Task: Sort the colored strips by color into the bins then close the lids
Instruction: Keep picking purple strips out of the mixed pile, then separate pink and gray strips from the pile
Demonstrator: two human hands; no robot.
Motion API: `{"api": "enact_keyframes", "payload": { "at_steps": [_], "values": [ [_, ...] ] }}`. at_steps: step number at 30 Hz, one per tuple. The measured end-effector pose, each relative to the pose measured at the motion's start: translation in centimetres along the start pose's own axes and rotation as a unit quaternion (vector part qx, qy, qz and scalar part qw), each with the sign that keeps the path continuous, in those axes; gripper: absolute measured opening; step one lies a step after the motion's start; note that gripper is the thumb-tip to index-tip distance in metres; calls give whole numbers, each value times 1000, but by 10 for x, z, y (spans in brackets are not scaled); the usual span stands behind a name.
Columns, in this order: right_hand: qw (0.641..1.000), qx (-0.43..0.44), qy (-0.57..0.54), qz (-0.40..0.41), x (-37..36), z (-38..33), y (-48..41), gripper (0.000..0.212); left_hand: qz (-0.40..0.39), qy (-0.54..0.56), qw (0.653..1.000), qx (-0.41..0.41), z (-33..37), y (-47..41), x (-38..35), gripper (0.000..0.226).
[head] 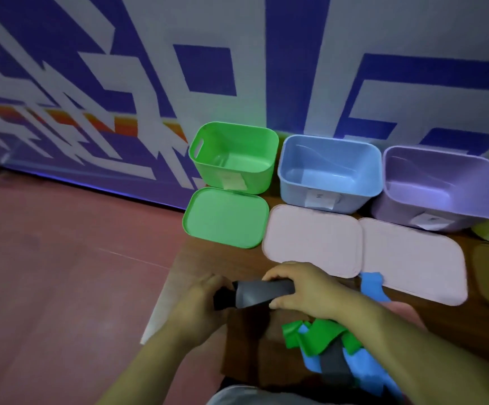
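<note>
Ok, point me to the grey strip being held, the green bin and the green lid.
grey strip (262, 293): head view, middle of the stretch between the hands.
green bin (255, 178): head view, front wall.
green lid (225, 217): head view, flat top centre.

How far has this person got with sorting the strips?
Barely begun. The green bin, blue bin and purple bin look empty, and their lids lie in front, still off. Both hands, left and right, hold a grey strip. A pile of strips remains unsorted.
</note>
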State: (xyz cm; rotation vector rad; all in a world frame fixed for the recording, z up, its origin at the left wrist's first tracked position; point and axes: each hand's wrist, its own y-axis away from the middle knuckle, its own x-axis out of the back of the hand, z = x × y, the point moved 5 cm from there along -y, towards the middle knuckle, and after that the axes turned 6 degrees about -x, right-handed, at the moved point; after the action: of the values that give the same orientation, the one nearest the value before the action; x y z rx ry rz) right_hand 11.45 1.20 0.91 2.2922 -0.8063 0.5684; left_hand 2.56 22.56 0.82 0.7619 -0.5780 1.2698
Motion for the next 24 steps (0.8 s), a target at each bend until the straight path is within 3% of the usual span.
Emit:
{"api": "enact_keyframes", "payload": {
  "at_steps": [4,8,13,19,24],
  "values": [
    [998,3,56,8,-23,-33,-51,56,5,-26,999,45,-54,0,17,31],
    [993,-52,97,37,-30,-24,-65,66,-38,-98,991,84,-88,-2,10,63],
    [980,-128,76,135,-29,17,-7,51,-90,-70,993,2,-74,-12,-22,66],
    [932,-182,26,312,-36,54,79,36,-161,-73,979,-105,-25,-21,-63,67],
    [906,-257,-7,337,-64,81,127,32,-192,-59,960,-197,15,-26,-92,71]
  ]
}}
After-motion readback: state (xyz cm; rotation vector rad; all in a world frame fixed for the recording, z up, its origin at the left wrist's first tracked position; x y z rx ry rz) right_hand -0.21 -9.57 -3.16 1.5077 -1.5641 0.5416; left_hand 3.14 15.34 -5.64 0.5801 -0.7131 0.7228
